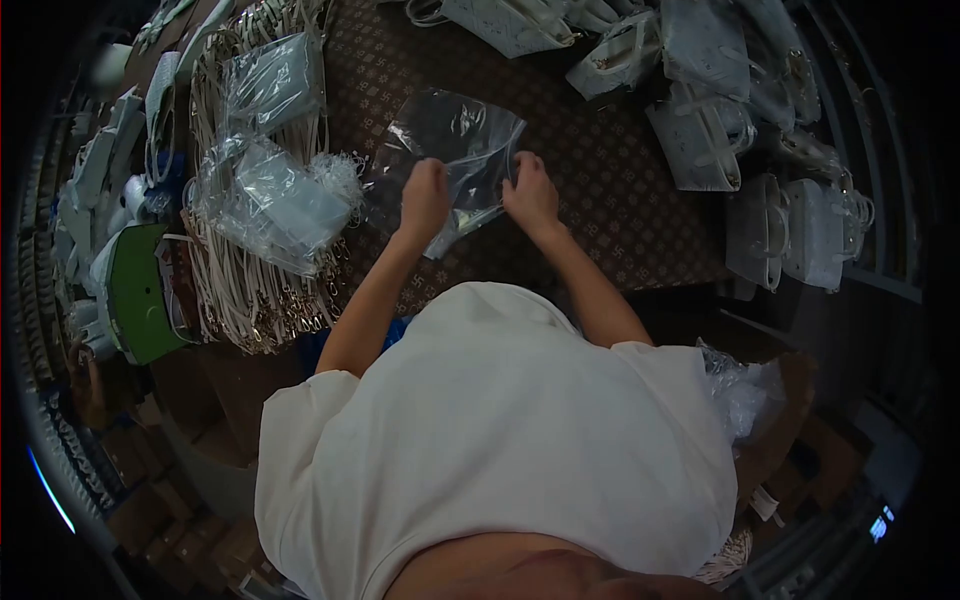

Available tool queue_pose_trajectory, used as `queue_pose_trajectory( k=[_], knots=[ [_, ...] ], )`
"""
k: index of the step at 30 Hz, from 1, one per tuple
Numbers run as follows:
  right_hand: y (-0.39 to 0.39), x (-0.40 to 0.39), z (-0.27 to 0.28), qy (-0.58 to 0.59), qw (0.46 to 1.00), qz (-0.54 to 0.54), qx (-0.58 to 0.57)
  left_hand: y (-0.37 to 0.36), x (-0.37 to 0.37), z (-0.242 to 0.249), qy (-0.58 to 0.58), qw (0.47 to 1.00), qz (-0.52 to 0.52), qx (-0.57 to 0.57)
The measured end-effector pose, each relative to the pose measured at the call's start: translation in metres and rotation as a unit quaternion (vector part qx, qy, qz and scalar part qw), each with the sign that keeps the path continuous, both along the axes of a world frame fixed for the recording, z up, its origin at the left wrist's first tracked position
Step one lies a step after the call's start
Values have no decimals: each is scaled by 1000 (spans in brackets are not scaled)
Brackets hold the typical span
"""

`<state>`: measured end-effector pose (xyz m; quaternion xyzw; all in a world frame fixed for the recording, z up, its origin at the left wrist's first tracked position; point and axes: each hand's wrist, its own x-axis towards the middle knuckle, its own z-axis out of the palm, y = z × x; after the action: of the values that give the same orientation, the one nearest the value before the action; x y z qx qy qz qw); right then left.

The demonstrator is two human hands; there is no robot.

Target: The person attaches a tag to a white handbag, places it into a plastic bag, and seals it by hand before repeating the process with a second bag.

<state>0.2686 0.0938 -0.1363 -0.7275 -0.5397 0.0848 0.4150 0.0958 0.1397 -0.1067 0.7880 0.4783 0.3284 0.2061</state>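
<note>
A clear plastic bag (pixel 445 130) lies on the dark patterned table surface (pixel 610 220), in front of my body. My left hand (pixel 426 195) is closed on the bag's near left part, with the fingers curled. At the bag's right edge, my right hand (pixel 532 192) has its fingers bent around the plastic rim. The bag is spread between both hands and looks wrinkled and shiny. No object can be made out inside it.
Left of the bag lie many pale straps (pixel 240 305) with metal clasps, topped by plastic packets (pixel 290 190). A green piece (pixel 142 293) stands farther left. Several white handbags (pixel 700 140) line the table's right side. An open box (pixel 790 400) holds crumpled plastic.
</note>
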Motion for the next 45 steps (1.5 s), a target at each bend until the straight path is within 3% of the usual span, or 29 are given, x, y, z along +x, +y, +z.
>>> queue_pose_trajectory(
  k=[1, 3, 4, 5, 6, 7, 8, 9, 11, 12, 13, 14, 15, 16, 18, 20, 22, 24, 26, 27, 29, 33, 35, 36, 38, 41, 43, 44, 45],
  knots=[
    [14, 3, 7, 18, 999, -6, -38, -10, 7, 5, 43, 996, -72, -30],
    [39, 18, 2, 40, 996, -16, -78, -20, -1, 2, 110, 987, -108, -53],
    [48, 36, -10, 129, 987, -45, -84, -21, -9, -1, 177, 972, -138, -75],
    [51, 52, -16, 216, 970, -73, -89, -17, -21, -3, 179, 971, -141, -75],
    [49, 70, -12, 304, 933, -50, -189, -11, -35, -5, 151, 981, -112, -56],
    [47, 64, -3, 305, 932, -50, -189, -6, -44, -4, 123, 988, -82, -38],
    [39, 52, 4, 63, 992, -48, -94, -1, -47, -7, 92, 994, -54, -31],
    [30, 39, 17, -184, 982, -39, 7, 1, -44, -3, 91, 994, -50, -33],
    [19, 10, 62, -74, 965, 229, 108, 9, -34, 15, 28, 984, 63, -165],
    [10, -5, 65, -47, 936, 341, 73, 12, -29, 18, 29, 983, 66, -167],
    [2, -15, 66, -21, 894, 445, 39, 20, -22, 19, -58, 968, 124, -208],
    [-9, -21, 48, -36, 878, 476, -16, 31, -16, 19, -146, 942, 179, -244],
    [-15, -24, 32, -53, 859, 504, -71, 45, -19, 7, -149, 943, 175, -241],
    [-14, -21, 36, -57, 860, 502, -70, 61, -27, -15, -188, 923, 245, -229],
    [-4, -9, 54, 24, 833, 536, -135, 77, -30, -18, -247, 899, 323, -163],
    [35, 9, 100, 170, 876, 439, 104, 80, -27, 16, -237, 907, 321, -137],
    [92, 43, 116, 192, 968, 113, 119, 75, -27, 32, -224, 912, 323, -114],
    [155, 100, 94, -39, 974, -80, 206, 72, -26, 38, -214, 931, 284, -82],
    [195, 133, 74, -89, 990, -84, 64, 66, -21, 43, -200, 937, 277, -72],
    [212, 141, 67, -87, 991, -78, 63, 59, -20, 44, -183, 944, 265, -70],
    [232, 147, 57, -100, 979, 172, -39, 50, -17, 42, -178, 949, 251, -70],
    [240, 124, 53, -75, 974, 211, -36, 39, -22, 31, -131, 963, 231, -52],
    [233, 102, 41, -257, 960, 108, 31, 36, -23, 30, -124, 961, 235, -78],
    [229, 95, 46, -257, 959, 112, 32, 33, -24, 31, -115, 959, 237, -104],
    [218, 83, 55, -154, 979, 120, -54, 32, -23, 32, -108, 962, 233, -88],
    [186, 99, 72, -62, 984, 140, -88, 29, -29, 27, -93, 970, 206, -92],
    [135, 110, 116, -35, 957, 87, -276, 29, -28, 24, -95, 972, 185, -111],
    [102, 112, 124, 170, 957, 87, -219, 28, -26, 23, -92, 972, 190, -108],
    [68, 115, 130, 368, 913, 83, -154, 28, -24, 22, -90, 971, 194, -103]
  ],
)
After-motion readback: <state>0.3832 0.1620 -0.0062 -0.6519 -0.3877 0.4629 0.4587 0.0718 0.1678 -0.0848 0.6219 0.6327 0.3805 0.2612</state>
